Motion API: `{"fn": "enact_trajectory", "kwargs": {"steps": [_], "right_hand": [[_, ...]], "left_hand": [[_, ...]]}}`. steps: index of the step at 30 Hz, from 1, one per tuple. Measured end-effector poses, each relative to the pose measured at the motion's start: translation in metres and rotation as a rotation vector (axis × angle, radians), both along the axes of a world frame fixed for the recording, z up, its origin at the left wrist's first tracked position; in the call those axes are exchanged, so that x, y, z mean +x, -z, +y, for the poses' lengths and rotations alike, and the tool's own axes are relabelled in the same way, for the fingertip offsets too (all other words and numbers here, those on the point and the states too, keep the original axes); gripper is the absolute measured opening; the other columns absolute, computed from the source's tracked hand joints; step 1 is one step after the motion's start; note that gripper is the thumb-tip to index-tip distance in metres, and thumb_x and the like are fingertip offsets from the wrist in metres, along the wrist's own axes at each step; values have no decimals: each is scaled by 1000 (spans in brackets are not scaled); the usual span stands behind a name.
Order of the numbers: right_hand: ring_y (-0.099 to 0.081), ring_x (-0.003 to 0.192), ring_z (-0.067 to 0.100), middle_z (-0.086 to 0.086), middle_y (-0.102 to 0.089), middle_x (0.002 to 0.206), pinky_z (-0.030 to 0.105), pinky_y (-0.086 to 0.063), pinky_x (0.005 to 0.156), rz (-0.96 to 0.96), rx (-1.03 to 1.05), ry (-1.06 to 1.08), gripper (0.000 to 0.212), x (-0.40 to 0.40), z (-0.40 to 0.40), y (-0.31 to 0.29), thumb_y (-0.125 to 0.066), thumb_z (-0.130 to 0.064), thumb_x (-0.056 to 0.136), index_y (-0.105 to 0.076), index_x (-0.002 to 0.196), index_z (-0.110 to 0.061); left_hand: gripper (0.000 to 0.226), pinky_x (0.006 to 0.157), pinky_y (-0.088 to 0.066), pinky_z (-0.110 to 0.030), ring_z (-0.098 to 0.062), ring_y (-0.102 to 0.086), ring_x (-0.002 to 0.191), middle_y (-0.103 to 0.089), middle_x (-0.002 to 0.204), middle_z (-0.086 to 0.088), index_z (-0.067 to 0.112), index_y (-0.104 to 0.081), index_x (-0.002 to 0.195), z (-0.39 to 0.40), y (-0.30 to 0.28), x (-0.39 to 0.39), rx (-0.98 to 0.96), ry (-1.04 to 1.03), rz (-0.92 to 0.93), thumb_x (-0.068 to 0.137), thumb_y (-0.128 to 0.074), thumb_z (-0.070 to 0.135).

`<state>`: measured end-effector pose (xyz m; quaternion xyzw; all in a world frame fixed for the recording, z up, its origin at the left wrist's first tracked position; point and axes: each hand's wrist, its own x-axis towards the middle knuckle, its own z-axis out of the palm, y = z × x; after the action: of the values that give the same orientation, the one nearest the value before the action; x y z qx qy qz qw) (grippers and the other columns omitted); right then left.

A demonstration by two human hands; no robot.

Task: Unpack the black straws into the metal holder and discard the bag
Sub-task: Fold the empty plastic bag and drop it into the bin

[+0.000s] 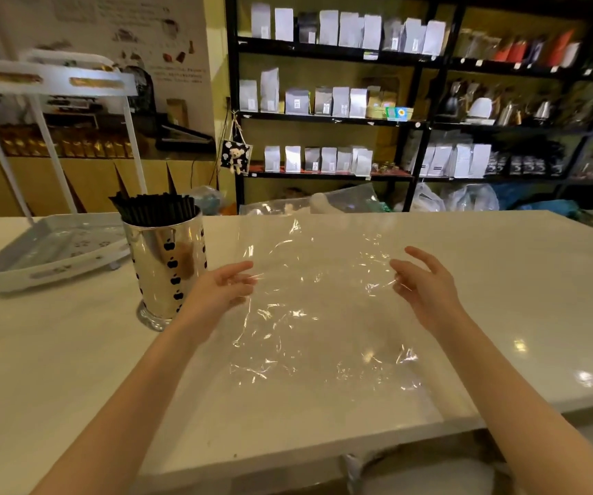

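Note:
The black straws (154, 208) stand bunched in the shiny metal holder (164, 266), which has apple-shaped cut-outs and sits left of centre on the white counter. A clear, crinkled plastic bag (318, 298) is stretched flat above the counter between my hands. My left hand (229, 284) pinches the bag's left edge, close to the holder. At the bag's right edge my right hand (422, 280) grips it with the other fingers spread. The bag looks empty.
A white two-tier tray rack (43, 250) stands at the far left of the counter (73, 351). Behind the counter are black shelves with pouches (341, 101) and plastic bags on the floor. The counter's near edge (288, 455) runs just below my forearms.

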<state>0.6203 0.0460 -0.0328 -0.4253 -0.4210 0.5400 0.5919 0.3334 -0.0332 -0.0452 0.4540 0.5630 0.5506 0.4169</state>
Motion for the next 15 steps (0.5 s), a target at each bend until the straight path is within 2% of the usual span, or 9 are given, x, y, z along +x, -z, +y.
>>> {"fn": "enact_trajectory", "kwargs": {"steps": [3, 6, 9, 12, 13, 15], "right_hand": [[-51, 54, 10, 2, -60, 66, 21, -48, 56, -106, 126, 0, 27, 4, -6, -11, -67, -3, 79, -66, 95, -25], [-52, 62, 10, -4, -63, 74, 23, -47, 62, -304, 244, 42, 19, 5, -10, -21, -63, -9, 84, -71, 95, -23], [-57, 62, -3, -12, -64, 71, 13, -48, 59, -408, 320, 5, 23, 8, -13, -32, -67, -10, 79, -70, 95, -26], [-52, 54, -4, -6, -55, 62, 6, -44, 56, -567, 361, -96, 27, 10, -16, -40, -71, -3, 73, -73, 89, -24], [-53, 56, -3, -4, -58, 64, 7, -43, 56, -647, 368, -100, 22, 8, -17, -41, -71, -4, 73, -74, 88, -20], [-56, 79, 9, 2, -63, 80, 16, -41, 64, -865, 392, -17, 10, 4, -21, -43, -71, -12, 76, -74, 85, -17]], "left_hand": [[46, 70, -48, -16, -9, -63, 84, -68, 87, 2, 11, -55, 120, -2, -13, 0, 75, -34, 63, 76, -64, -1], [51, 76, -46, -16, -11, -63, 87, -69, 88, -1, 5, -51, 123, -6, -28, 2, 146, -50, 187, 75, -66, 1], [43, 72, -43, -13, -4, -61, 82, -67, 83, 4, 6, -55, 118, -11, -42, 5, 225, -135, 464, 77, -67, 9], [24, 61, -37, -9, 4, -54, 72, -65, 82, 2, 11, -65, 100, -17, -54, 4, 320, -292, 729, 77, -68, 16], [19, 60, -35, -9, 2, -53, 70, -63, 82, 2, 13, -66, 96, -18, -58, 4, 347, -343, 785, 77, -68, 17], [14, 60, -33, -14, -11, -50, 71, -56, 83, -1, 15, -68, 89, -19, -64, 3, 391, -416, 874, 76, -68, 18]]}}
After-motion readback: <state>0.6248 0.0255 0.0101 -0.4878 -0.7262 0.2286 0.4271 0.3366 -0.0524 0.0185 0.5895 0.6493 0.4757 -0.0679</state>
